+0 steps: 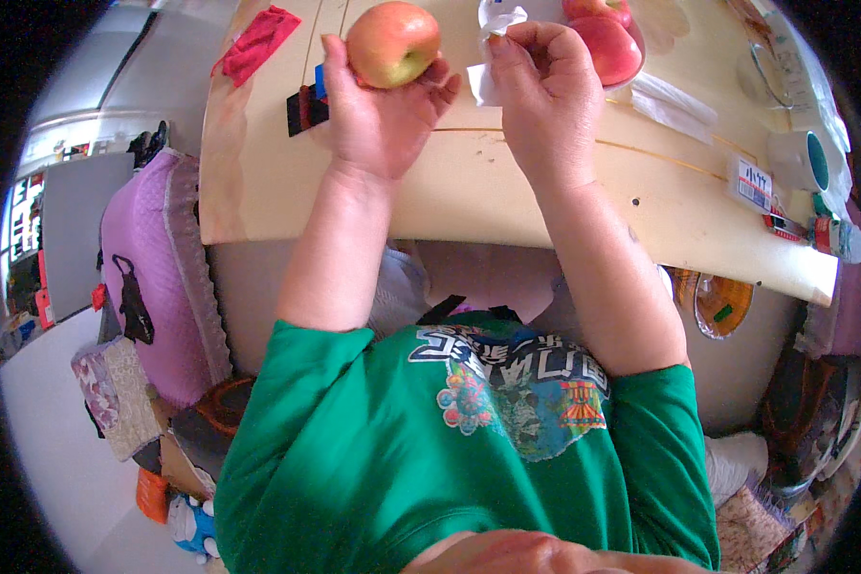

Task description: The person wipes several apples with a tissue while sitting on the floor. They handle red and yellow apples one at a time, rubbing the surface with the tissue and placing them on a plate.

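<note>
My left hand [394,118] is palm up, its fingers round a yellow-red apple [393,43] above the table. Level with it on the right, my right hand [549,93] pinches a crumpled white tissue [499,29] between thumb and fingers; a flap of it hangs down beside the thumb. Just behind the right hand, red apples [606,50] lie in a dish whose rim shows at the right. Part of that dish is hidden by the hand and cut off by the picture's top edge.
A red cloth [262,44] and a black object [305,111] lie left on the cream table [445,208]. At the right are a folded white tissue [674,107], a white mug [800,159], a glass [768,75], a labelled packet [750,183] and a plastic bottle [839,239].
</note>
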{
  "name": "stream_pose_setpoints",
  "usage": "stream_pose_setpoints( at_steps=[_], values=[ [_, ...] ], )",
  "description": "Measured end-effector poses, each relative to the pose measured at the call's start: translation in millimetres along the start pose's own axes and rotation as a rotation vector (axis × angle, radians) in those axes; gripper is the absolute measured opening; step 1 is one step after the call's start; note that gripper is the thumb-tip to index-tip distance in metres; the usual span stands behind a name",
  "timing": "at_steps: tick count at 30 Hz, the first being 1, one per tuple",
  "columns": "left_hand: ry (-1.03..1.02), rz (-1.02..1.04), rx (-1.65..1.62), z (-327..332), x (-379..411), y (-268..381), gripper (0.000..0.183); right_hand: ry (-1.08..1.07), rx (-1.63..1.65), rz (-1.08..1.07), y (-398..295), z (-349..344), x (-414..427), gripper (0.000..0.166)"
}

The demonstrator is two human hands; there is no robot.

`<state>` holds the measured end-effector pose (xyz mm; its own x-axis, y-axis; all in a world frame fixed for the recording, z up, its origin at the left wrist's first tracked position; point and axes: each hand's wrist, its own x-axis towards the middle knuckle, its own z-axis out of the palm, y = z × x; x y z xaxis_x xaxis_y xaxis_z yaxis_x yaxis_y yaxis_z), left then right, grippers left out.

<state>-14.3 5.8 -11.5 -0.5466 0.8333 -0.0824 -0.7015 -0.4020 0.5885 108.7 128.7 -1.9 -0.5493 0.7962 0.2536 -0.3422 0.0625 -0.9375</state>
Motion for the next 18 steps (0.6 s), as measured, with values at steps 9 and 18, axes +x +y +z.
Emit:
stream_pose_setpoints(
  at_steps=[9,18],
  values=[
    [0.082,0.122,0.347,30.4,-9.3,-19.3,0.085,-0.327,-0.631,-0.1,-18.4,5.3,-6.9,0.013],
    [-0.032,0.616,1.305,30.5,25.0,-2.3,0.08,-1.151,-0.946,0.037,-33.6,4.5,-23.3,0.015]
  ],
)
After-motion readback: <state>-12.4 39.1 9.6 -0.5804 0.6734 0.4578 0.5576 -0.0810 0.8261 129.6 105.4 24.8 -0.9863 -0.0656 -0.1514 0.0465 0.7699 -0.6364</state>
